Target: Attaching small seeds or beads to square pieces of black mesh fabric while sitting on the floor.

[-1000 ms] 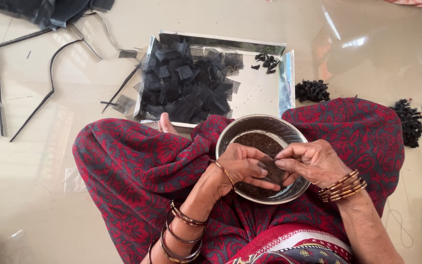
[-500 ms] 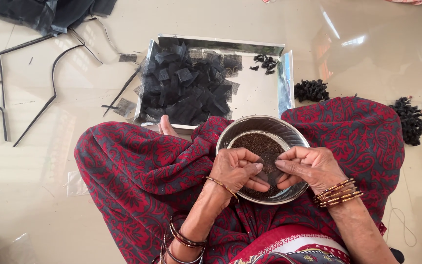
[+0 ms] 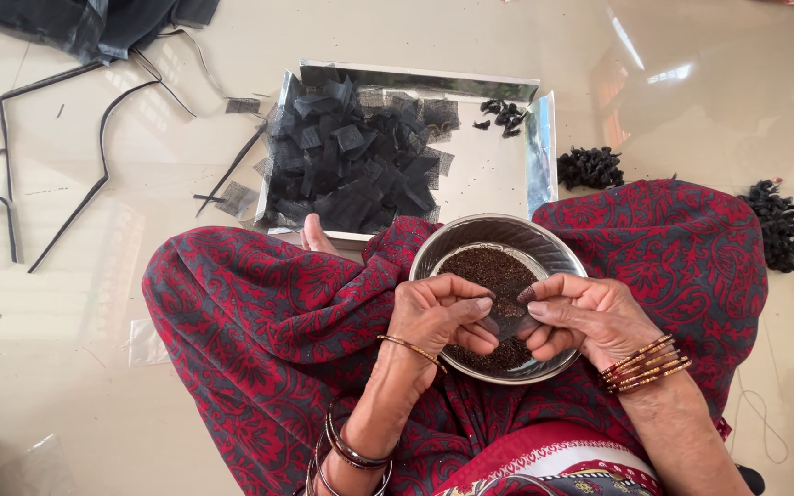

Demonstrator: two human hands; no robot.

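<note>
1. On the far left, thin black strips [image 3: 66, 156] lie curved on the pale floor [image 3: 94, 349], and dark cloth [image 3: 94, 23] is at the top corner.
2. Next comes a flat metal tray [image 3: 489, 174]. A heap of black net squares [image 3: 351, 165] fills its left part; a few small dark bundles [image 3: 505, 115] lie in its far right corner.
3. The person sits with a red patterned cloth [image 3: 259, 321] over the lap. A steel bowl [image 3: 507, 234] rests on it, with dark brown grains [image 3: 489, 271] inside.
4. The left hand [image 3: 438, 312] is over the bowl, fingers curled; it pinches a small piece of net [image 3: 507, 317] with some grains on it.
5. The right hand [image 3: 585, 317] faces it, fingertips almost touching, and grips the same piece from the other side.
6. To the right, two small black piles [image 3: 590, 168] [image 3: 774, 220] lie on the floor.
</note>
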